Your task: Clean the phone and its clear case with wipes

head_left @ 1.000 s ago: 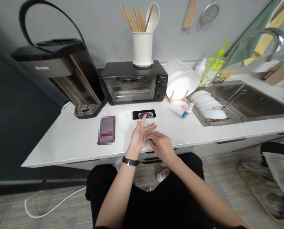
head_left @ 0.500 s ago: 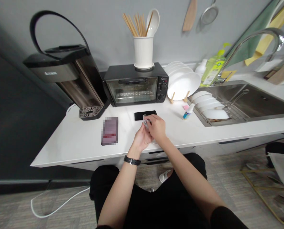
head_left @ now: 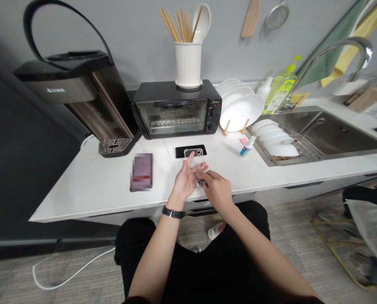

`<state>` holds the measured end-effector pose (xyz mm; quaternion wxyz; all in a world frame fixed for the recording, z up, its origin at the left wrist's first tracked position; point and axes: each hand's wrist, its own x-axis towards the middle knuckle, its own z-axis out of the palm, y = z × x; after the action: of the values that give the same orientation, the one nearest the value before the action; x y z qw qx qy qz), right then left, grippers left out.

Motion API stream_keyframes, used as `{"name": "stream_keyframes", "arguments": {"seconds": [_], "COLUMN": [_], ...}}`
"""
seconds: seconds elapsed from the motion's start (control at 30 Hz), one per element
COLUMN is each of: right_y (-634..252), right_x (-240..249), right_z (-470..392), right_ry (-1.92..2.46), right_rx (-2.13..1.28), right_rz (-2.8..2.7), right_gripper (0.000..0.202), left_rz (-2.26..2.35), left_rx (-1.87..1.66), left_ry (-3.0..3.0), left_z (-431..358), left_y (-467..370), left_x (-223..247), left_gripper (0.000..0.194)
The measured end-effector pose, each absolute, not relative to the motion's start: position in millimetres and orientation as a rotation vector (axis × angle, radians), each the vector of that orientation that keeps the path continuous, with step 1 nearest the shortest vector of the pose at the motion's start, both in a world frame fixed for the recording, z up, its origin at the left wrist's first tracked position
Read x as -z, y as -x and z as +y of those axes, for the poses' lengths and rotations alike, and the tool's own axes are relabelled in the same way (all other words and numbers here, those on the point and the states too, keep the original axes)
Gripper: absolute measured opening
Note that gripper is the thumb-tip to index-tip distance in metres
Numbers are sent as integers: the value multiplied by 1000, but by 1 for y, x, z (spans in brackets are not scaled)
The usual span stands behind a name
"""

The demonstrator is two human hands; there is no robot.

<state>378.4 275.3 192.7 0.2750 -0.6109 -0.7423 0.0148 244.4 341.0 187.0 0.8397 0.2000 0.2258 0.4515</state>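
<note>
My left hand (head_left: 184, 180) is palm up over the counter, fingers spread, a black watch (head_left: 173, 212) on its wrist. My right hand (head_left: 218, 190) pinches a small crumpled whitish piece, perhaps a wipe (head_left: 199, 183), beside the left palm. A clear phone case (head_left: 202, 159) shows at the left fingertips; whether it rests on them or on the counter, I cannot tell. Just behind it lies a black phone (head_left: 180, 152), which the case partly overlaps in view. To the left is a blurred purple flat item (head_left: 142, 172). A small spray bottle (head_left: 247, 146) stands to the right.
A toaster oven (head_left: 177, 110) bears a white holder (head_left: 188, 63) with chopsticks. Left of it stands a tall dark water dispenser (head_left: 90, 105). On the right are racked plates (head_left: 242, 112) and a steel sink (head_left: 343, 135) with bowls. The counter's front edge runs under my forearms.
My hands have come apart from their close grip. The left palm has opened with fingers spread, and my right hand has moved down and right with the whitish piece. The view has shifted slightly.
</note>
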Motion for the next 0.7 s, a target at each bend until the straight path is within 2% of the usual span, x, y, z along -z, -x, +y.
{"name": "stream_keyframes", "arguments": {"seconds": [0.13,0.23,0.5,0.7], "right_y": [-377,-372,-349,-370], "right_x": [-193,-198,-204,-189], "right_z": [312,344,346,292], "right_ry": [1693,1710,1423,1331], "right_rx": [146,143,-237,-525], "right_rz": [-1894,-1772,-1733,-1826], "right_gripper": [24,24,21,23], "left_rz": [448,473,502,507], "left_rx": [-941,-929,-1019,-955], "left_ry": [-408,-406,-171,-416], "left_z": [341,341,344,341], "left_y": [-246,-248,-249,-241], "left_x": [-183,-184,-188,-185], "left_gripper": [55,54,49,60]}}
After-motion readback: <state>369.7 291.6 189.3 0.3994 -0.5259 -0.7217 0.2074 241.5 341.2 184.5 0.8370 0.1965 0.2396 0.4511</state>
